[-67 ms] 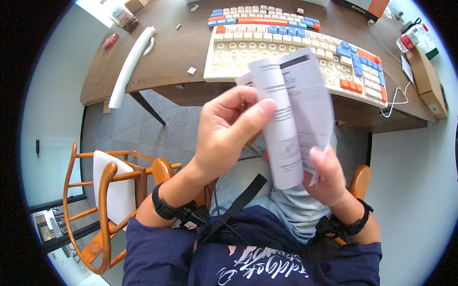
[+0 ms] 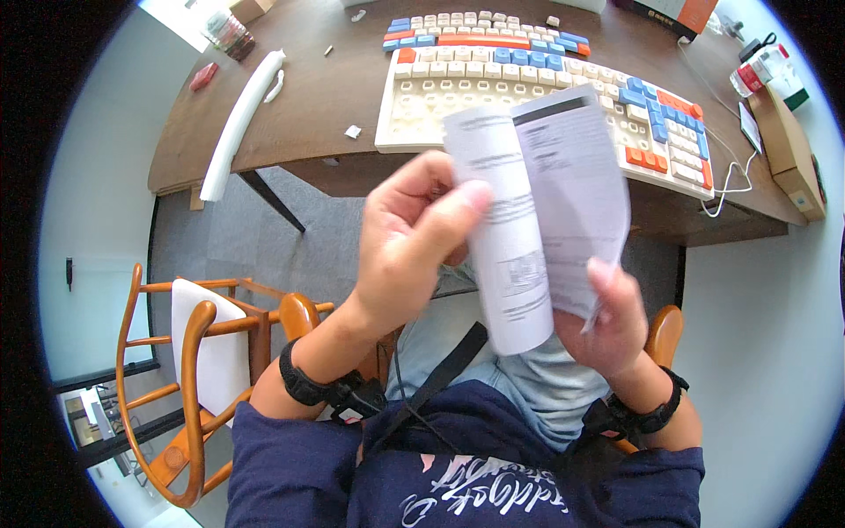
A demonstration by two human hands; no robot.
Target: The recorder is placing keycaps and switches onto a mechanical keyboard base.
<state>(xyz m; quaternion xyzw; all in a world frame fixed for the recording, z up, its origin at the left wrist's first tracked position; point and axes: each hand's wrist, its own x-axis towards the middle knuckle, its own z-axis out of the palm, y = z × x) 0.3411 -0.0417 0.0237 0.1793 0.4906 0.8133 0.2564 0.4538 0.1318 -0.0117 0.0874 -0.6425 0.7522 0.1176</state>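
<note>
Wood makes up the dark brown surface [image 2: 290,106], whose front edge curves across the upper part of the view, with pale floor on either side and grey floor beneath it. On it lies a cream keyboard [image 2: 493,97] with blue, white and orange-red keycaps, a second row of loose-looking keys set just behind it, and a white cable trailing off its right end. A long white foam tube [image 2: 239,119] lies slanted near the left edge, and a flat cardboard box [image 2: 788,150] sits at the far right. A wooden chair [image 2: 189,387] with curved orange-brown arms and a white seat pad stands at lower left. Above the person's lap, the left hand [image 2: 414,242] pinches the left fold of a thin white printed leaflet [image 2: 537,211] between thumb and fingers, closed on the paper. The right hand [image 2: 612,321] holds the leaflet's lower right corner from beneath, fingers curled against it. The leaflet is creased lengthwise and stands nearly upright, in front of the keyboard.
</note>
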